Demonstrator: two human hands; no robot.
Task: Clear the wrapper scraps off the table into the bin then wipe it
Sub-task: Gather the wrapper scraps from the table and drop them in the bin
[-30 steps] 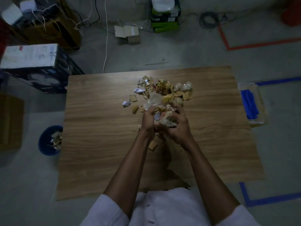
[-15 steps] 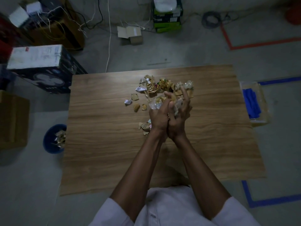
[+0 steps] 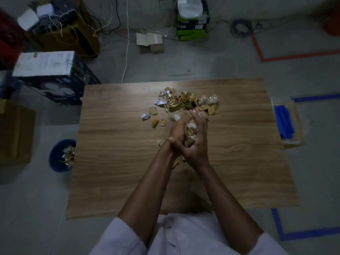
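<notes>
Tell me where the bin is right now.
In the head view the blue bin stands on the floor just off the left edge of the table, about halfway along it, with wrapper scraps already inside.

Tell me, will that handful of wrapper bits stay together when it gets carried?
Probably light: the handful is crumpled paper and clear film. It likely won't hold together; it's loose bits pressed between the left hand and right hand, and stray scraps lie on the table under the wrists. Likely springy, so a loose grip may spill some.
</notes>
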